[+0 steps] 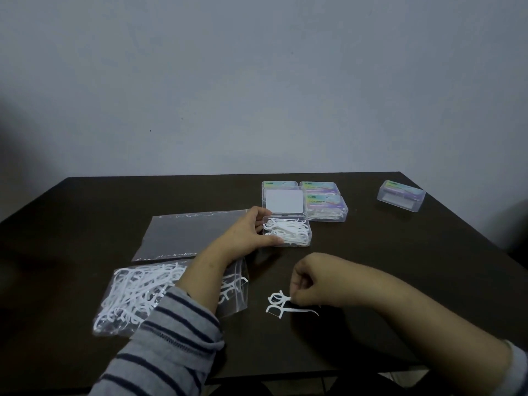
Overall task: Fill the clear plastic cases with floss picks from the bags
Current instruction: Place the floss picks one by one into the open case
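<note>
A: So, left to right: bag of floss picks (137, 295) at 8 o'clock, left hand (248, 232) fingers curled steadying the open case (288, 231) at 12.

B: And the right hand (310, 284)?

A: Pinching loose picks (281, 302) at 4 o'clock. They're light, springy, probably tangle; I'd grab handles.

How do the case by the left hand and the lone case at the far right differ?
The case by the left hand stands open, lid up, with floss picks inside; the lone case is shut. The left hand holds the first; nothing touches the second. Both are clear plastic.
</note>
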